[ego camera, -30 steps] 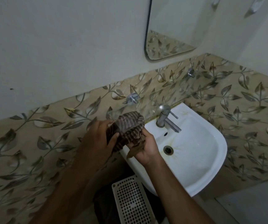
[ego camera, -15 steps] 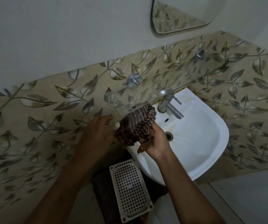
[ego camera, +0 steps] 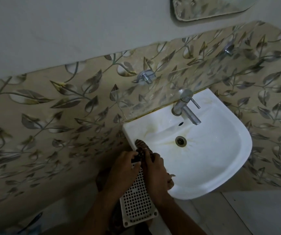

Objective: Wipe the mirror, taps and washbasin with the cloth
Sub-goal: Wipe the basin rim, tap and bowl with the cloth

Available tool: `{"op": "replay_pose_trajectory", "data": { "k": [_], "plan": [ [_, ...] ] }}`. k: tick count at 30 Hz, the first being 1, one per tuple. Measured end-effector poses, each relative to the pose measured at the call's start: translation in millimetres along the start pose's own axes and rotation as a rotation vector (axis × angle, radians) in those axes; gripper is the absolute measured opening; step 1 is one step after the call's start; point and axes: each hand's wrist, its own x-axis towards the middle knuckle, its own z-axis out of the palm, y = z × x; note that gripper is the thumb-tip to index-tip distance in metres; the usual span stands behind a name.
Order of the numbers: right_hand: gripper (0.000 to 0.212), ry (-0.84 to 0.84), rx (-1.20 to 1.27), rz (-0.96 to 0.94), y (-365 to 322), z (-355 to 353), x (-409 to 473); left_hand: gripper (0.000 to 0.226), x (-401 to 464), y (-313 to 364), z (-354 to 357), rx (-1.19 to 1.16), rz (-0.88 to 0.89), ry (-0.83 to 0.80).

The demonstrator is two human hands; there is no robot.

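One stained washbasin [ego camera: 221, 167]; leaf-patterned tiles [ego camera: 51, 116]

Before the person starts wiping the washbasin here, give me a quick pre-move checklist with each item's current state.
1. Cloth in both hands: ok, left hand and right hand each have a grip on it.
2. Cloth at the washbasin rim: ok, it lies over the left edge.
3. Bowl free of objects: ok.
4. Tap off: ok, no water seen.
5. Cloth damp: cannot tell.

Basin bowl [ego camera: 212, 160] open — tap [ego camera: 185, 107] and glass shelf [ego camera: 161, 92] crowd the back.
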Motion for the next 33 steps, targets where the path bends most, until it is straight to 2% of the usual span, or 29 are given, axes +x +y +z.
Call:
{"op": "replay_pose_trajectory", "data": {
  "k": [1,3,5,11,15,19,21,29,33],
  "plan": [
    [0.036,0.038,-0.067,-0.097,-0.6,3.1,-0.3,0.035,-3.2,0.2,4.0,0.000,-0.015,0.011],
    [0.056,0.118,-0.195,-0.351,-7.2,3.1,1.3,0.041,-6.2,1.1,9.0,0.011,-0.059,0.033],
    [0.070,0.102,-0.183,-0.438,-20.7,-0.7,15.3,0.047,-2.3,2.9,9.9,-0.023,-0.070,0.062],
    [0.052,0.185,-0.192,-0.511,-69.8,-5.0,81.0,0.044,16.2,0.8,3.9,-0.024,0.019,0.106],
    [0.070,0.150,-0.173,-0.618,-60.4,-7.6,82.6,0.042,11.0,-8.8,6.1,-0.037,0.055,0.130],
    [0.045,0.110,-0.171,-0.661,-35.2,-3.5,81.7,0.047,35.7,-11.6,1.9,0.056,0.034,0.175],
    [0.039,0.128,-0.175,-0.703,-34.5,-5.0,94.4,0.047,53.6,-8.4,-1.0,0.058,0.059,0.177],
    [0.044,0.263,-0.209,-0.540,-40.3,-23.6,133.3,0.049,75.5,-7.1,12.3,0.103,0.159,0.120],
    [0.034,0.165,-0.124,-0.726,-38.4,-6.1,97.0,0.045,70.7,-8.8,14.1,0.053,0.094,0.154]
  ]
}}
